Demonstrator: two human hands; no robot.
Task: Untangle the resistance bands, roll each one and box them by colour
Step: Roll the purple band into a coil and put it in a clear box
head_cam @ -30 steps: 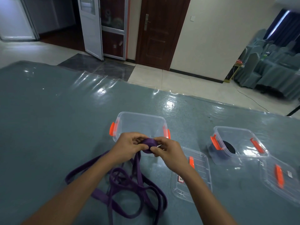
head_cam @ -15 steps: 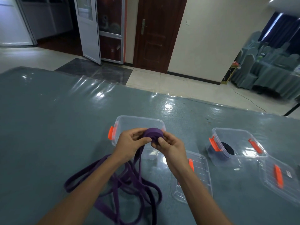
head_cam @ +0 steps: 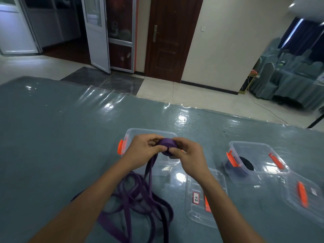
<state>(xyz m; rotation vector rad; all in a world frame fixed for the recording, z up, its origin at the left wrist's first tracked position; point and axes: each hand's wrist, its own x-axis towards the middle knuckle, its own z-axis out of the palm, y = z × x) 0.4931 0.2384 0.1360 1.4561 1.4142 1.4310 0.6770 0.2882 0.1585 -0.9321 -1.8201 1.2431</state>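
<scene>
The purple roll (head_cam: 167,146) has grown by another turn in the last second. It sits fatter between the left hand (head_cam: 142,151) and the right hand (head_cam: 191,158), whose fingers (head_cam: 175,151) are clamped on it from both sides. A strap drops from the fingers to the loose purple band (head_cam: 140,199), heaped on the tabletop (head_cam: 52,137) below the wrists, and the heap looks slightly drawn in. So rolling is under way, with plenty left to wind.

Just behind the fingers stands the open clear box (head_cam: 129,135). To their right, another box (head_cam: 259,174) already holds a black roll (head_cam: 246,163). The lid (head_cam: 198,216) under the right wrist carries a red-framed label (head_cam: 196,197) with two characters I cannot read.
</scene>
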